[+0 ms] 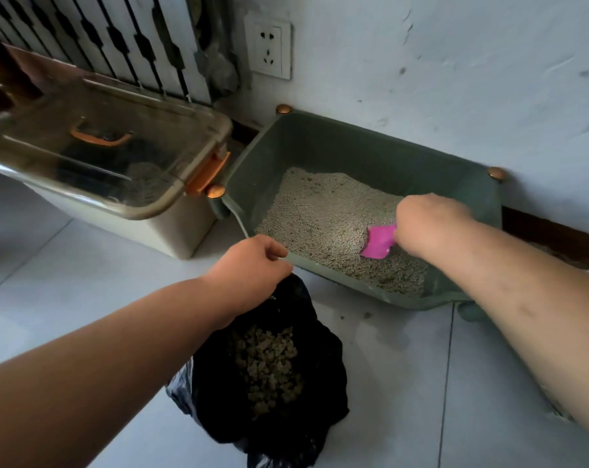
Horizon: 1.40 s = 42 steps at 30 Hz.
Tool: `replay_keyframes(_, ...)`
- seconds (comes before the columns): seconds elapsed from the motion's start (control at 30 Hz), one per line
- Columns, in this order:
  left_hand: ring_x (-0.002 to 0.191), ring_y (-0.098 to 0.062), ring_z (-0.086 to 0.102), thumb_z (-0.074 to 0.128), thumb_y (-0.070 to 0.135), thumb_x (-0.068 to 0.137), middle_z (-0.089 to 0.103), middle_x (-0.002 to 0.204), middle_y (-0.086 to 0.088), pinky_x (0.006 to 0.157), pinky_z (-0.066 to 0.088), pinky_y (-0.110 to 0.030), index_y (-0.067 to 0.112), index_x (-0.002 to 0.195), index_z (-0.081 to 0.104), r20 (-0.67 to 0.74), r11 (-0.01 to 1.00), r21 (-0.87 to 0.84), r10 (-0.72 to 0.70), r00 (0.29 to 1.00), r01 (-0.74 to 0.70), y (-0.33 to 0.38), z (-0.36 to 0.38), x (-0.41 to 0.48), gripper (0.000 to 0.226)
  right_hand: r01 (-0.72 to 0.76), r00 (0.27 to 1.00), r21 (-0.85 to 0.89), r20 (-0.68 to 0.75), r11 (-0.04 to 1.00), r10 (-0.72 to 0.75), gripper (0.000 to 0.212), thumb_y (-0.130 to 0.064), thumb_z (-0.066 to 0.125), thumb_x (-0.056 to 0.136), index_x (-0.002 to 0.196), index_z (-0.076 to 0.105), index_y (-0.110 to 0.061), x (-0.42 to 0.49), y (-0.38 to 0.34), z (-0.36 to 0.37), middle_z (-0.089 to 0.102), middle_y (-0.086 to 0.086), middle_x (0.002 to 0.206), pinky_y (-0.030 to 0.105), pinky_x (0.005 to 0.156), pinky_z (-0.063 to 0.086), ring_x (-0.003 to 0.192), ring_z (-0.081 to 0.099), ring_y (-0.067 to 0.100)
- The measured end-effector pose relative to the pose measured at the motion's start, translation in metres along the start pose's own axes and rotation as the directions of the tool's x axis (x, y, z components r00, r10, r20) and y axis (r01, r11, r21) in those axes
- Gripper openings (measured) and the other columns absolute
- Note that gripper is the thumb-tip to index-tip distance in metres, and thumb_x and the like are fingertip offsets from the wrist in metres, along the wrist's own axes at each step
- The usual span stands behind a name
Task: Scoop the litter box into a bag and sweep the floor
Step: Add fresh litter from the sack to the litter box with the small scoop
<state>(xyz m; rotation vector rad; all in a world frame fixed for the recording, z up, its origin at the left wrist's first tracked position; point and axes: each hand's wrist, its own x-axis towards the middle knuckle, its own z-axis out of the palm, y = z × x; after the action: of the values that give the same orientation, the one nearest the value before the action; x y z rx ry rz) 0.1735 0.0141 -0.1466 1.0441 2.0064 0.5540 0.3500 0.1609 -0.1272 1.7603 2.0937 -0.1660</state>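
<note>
Both hands work: right hand (428, 224) grips pink scoop (379, 241), left hand (252, 265) holds black bag (320, 359).

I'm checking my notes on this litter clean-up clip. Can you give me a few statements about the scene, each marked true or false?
1. The right hand holds a pink scoop in the litter box. True.
2. The left hand holds a white bag. False: the bag is black.
3. The bag already holds clumps. True.
4. The litter box is blue. False: it is green.
5. The bin beside the box has its lid off. False: its clear lid is on.
</note>
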Motion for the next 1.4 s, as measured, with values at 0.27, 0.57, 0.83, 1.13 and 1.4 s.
replay_keyframes(0.27, 0.104, -0.016, 0.061, 0.064, 0.029, 0.092, 0.066, 0.110, 0.003, 0.089, 0.046, -0.027, 0.023, 0.119, 0.064, -0.020, 0.999, -0.026, -0.041, 0.999, 0.040, -0.019, -0.005, -0.003, 0.027, -0.027, 0.999, 0.478, -0.013, 0.878, 0.038, 0.024, -0.007, 0.050, 0.089, 0.066, 0.047, -0.003, 0.018, -0.014, 0.045, 0.044, 0.008, 0.064, 0.025, 0.045, 0.025, 0.058, 0.045, 0.021)
replay_keyframes(0.57, 0.108, -0.018, 0.061, 0.063, 0.028, 0.093, 0.066, 0.116, 0.000, 0.088, 0.043, -0.025, 0.019, 0.124, 0.063, -0.041, 0.998, -0.034, -0.062, 0.997, 0.060, -0.024, -0.009, 0.001, 0.032, 0.220, 0.975, 0.430, -0.110, 0.876, -0.191, 0.016, -0.008, 0.046, 0.092, 0.077, 0.052, -0.009, 0.021, -0.070, 0.050, 0.047, 0.005, 0.069, 0.025, 0.045, 0.022, 0.072, 0.050, 0.026)
replay_keyframes(0.83, 0.104, -0.014, 0.061, 0.063, 0.027, 0.094, 0.066, 0.113, 0.004, 0.084, 0.042, -0.022, 0.019, 0.126, 0.063, -0.043, 0.997, -0.065, -0.050, 0.998, 0.047, -0.023, -0.006, 0.006, 0.033, 0.343, 0.938, 0.255, -0.142, 0.904, -0.316, 0.017, 0.001, 0.047, 0.090, 0.102, 0.055, -0.009, 0.012, -0.073, 0.052, 0.048, 0.007, 0.091, 0.028, 0.063, 0.035, 0.079, 0.048, 0.025)
replay_keyframes(1.13, 0.102, -0.012, 0.061, 0.062, 0.029, 0.094, 0.065, 0.112, 0.006, 0.078, 0.042, -0.020, 0.021, 0.125, 0.062, -0.030, 0.997, -0.072, -0.044, 0.999, 0.042, -0.023, -0.003, 0.011, 0.032, 0.290, 0.928, -0.014, -0.240, 0.957, -0.285, 0.061, 0.003, 0.042, 0.087, 0.145, 0.029, -0.010, 0.031, -0.049, 0.033, 0.041, 0.014, 0.112, 0.037, 0.062, 0.039, 0.079, 0.043, 0.024)
replay_keyframes(1.4, 0.101, -0.016, 0.063, 0.062, 0.027, 0.093, 0.066, 0.111, 0.002, 0.088, 0.050, -0.028, 0.021, 0.119, 0.064, -0.008, 0.999, -0.042, -0.013, 1.000, 0.013, -0.009, 0.011, 0.006, 0.027, 0.345, 0.932, -0.106, -0.077, 0.933, -0.353, 0.071, 0.003, 0.037, 0.089, 0.147, 0.032, -0.037, 0.018, 0.000, 0.036, 0.035, 0.004, 0.096, 0.030, 0.056, 0.037, 0.080, 0.048, 0.021)
